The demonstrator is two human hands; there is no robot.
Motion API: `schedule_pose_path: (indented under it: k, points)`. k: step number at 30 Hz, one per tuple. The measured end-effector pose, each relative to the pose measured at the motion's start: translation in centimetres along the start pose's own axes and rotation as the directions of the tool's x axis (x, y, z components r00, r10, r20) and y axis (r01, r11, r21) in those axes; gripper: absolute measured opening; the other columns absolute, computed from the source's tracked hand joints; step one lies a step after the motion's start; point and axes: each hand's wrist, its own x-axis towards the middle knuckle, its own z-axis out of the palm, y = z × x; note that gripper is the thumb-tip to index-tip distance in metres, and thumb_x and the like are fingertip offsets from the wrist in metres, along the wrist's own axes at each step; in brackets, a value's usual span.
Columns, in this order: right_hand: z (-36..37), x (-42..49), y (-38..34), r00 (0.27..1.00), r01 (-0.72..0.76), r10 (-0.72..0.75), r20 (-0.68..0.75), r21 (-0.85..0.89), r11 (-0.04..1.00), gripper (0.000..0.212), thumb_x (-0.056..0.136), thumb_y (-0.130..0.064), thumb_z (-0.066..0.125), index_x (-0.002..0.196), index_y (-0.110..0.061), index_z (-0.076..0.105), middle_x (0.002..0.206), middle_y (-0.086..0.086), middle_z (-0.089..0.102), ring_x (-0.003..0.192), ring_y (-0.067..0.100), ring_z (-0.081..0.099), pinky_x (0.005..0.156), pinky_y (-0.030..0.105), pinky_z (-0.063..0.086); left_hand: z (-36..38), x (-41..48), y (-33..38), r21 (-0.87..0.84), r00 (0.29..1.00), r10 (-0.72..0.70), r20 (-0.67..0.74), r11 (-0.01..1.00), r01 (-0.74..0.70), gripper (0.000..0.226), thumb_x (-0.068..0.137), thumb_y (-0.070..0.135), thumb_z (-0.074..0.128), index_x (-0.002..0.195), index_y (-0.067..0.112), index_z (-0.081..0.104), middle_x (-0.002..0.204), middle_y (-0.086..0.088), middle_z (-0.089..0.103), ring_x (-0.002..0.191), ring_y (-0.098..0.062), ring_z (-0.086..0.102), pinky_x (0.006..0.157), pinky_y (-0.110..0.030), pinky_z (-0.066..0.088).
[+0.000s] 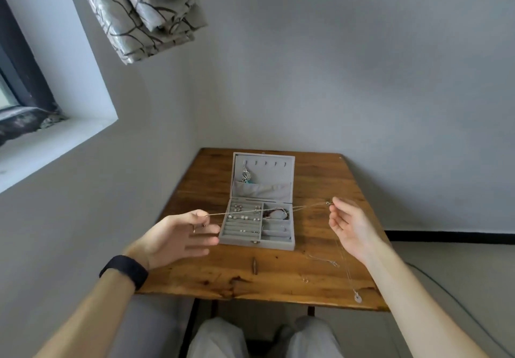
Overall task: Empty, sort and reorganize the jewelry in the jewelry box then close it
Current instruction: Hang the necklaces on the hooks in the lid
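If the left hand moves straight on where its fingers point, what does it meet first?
Probably the left wall of the jewelry box, though the left hand may hover above it.

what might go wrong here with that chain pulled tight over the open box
The thin silver chain is pinched taut between the left hand and right hand; a harder pull might snap it or slip a pinch. It crosses over the open grey jewelry box, so lowering it could snag the pearl earrings inside. Its round white pendant is down by the wooden table's front edge and could drop off or catch.
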Motion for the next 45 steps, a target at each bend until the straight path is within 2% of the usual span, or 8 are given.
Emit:
schedule_pose_path:
  k: [6, 10, 17, 20, 27, 29, 36, 45]
  points:
    - [-2.6, 0.4, 1.8, 0.998, 0.062, -0.058, 0.034, -0.111, 0.992, 0.023, 0.091, 0.000, 0.063, 0.114, -0.004, 0.066, 0.103, 0.011, 0.069, 0.094, 0.019, 0.065, 0.090, 0.032, 0.052, -0.1, 1.1, -2.0, -0.053, 0.997, -0.006, -0.081, 0.999, 0.001, 0.036, 0.064, 0.043, 0.089, 0.080, 0.018, 0.069, 0.087, -0.006, 0.067, 0.090, -0.028, 0.070, 0.096, -0.047, 0.051]
    - [-3.9, 0.2, 2.6, 0.989, 0.145, -0.138, 0.044, -0.324, 0.935, 0.023, 0.092, -0.003, 0.065, 0.114, -0.008, 0.068, 0.112, 0.011, 0.070, 0.100, 0.020, 0.069, 0.091, 0.031, 0.054, 0.2, 3.1, -1.8, 0.153, 0.924, 0.142, -0.356, 0.984, -0.092, 0.029, 0.087, 0.038, 0.070, 0.102, 0.014, 0.075, 0.100, -0.004, 0.077, 0.100, -0.025, 0.071, 0.091, -0.040, 0.054]
    - [-5.1, -0.3, 3.7, 0.983, 0.183, -0.178, 0.050, -0.399, 0.898, 0.026, 0.090, -0.006, 0.068, 0.116, -0.010, 0.070, 0.108, 0.004, 0.075, 0.100, 0.018, 0.072, 0.090, 0.032, 0.055, 0.1, 5.8, -0.9, 0.395, 0.808, 0.391, -0.440, 0.893, -0.216, 0.009, 0.089, 0.017, 0.073, 0.098, 0.017, 0.076, 0.093, 0.001, 0.077, 0.090, -0.014, 0.073, 0.078, -0.025, 0.057]
    - [-5.4, -0.2, 4.1, 0.977, 0.204, -0.208, 0.044, -0.455, 0.867, 0.025, 0.089, -0.007, 0.070, 0.113, -0.012, 0.071, 0.103, 0.002, 0.076, 0.096, 0.016, 0.073, 0.087, 0.029, 0.057, -1.2, 7.3, -1.5, 0.882, 0.769, 0.551, -0.324, 0.471, 0.034, 0.014, 0.088, 0.024, 0.075, 0.101, 0.031, 0.072, 0.093, 0.015, 0.071, 0.089, -0.005, 0.067, 0.084, -0.029, 0.056]
    - [-5.6, 1.9, 4.9, 0.902, 0.307, -0.394, 0.175, -0.902, 0.303, 0.022, 0.093, -0.027, 0.068, 0.114, -0.028, 0.072, 0.097, -0.014, 0.075, 0.089, -0.003, 0.068, 0.087, 0.021, 0.054, -1.1, 7.9, 1.5, 0.973, 0.725, 0.688, -0.031, -0.144, 0.179, 0.025, 0.102, 0.037, 0.051, 0.115, 0.030, 0.071, 0.111, 0.006, 0.072, 0.095, -0.019, 0.069, 0.068, -0.031, 0.056]
    - [-4.9, 2.9, 4.9, 0.893, 0.294, -0.395, 0.217, -0.945, 0.145, 0.023, 0.093, -0.032, 0.067, 0.115, -0.029, 0.071, 0.105, -0.010, 0.074, 0.096, 0.005, 0.067, 0.083, 0.019, 0.049, -0.8, 8.1, 3.4, 0.977, 0.705, 0.704, -0.084, -0.082, 0.198, 0.026, 0.103, 0.040, 0.047, 0.114, 0.032, 0.069, 0.109, 0.008, 0.071, 0.094, -0.020, 0.069, 0.068, -0.031, 0.054]
    - [0.4, 9.1, 5.1, 0.845, 0.328, -0.448, 0.293, -0.945, 0.001, 0.010, 0.092, -0.032, 0.067, 0.100, -0.030, 0.072, 0.099, -0.006, 0.072, 0.094, 0.016, 0.068, 0.070, 0.024, 0.047, 2.1, 10.1, 10.2, 0.474, 0.706, 0.545, -0.453, 0.818, -0.328, 0.024, 0.102, 0.031, 0.055, 0.096, 0.014, 0.070, 0.091, 0.000, 0.073, 0.066, -0.013, 0.066, 0.069, -0.032, 0.055]
    - [9.5, 17.3, 5.9, 0.788, 0.469, -0.440, 0.430, -0.883, -0.024, 0.009, 0.095, -0.026, 0.063, 0.099, -0.023, 0.069, 0.096, -0.005, 0.067, 0.084, 0.013, 0.062, 0.071, 0.022, 0.047, 2.9, 14.1, 14.6, -0.186, 0.774, 0.449, -0.446, 0.800, -0.571, 0.016, 0.103, 0.029, 0.051, 0.093, 0.026, 0.064, 0.098, 0.008, 0.068, 0.094, -0.013, 0.063, 0.089, -0.029, 0.046]
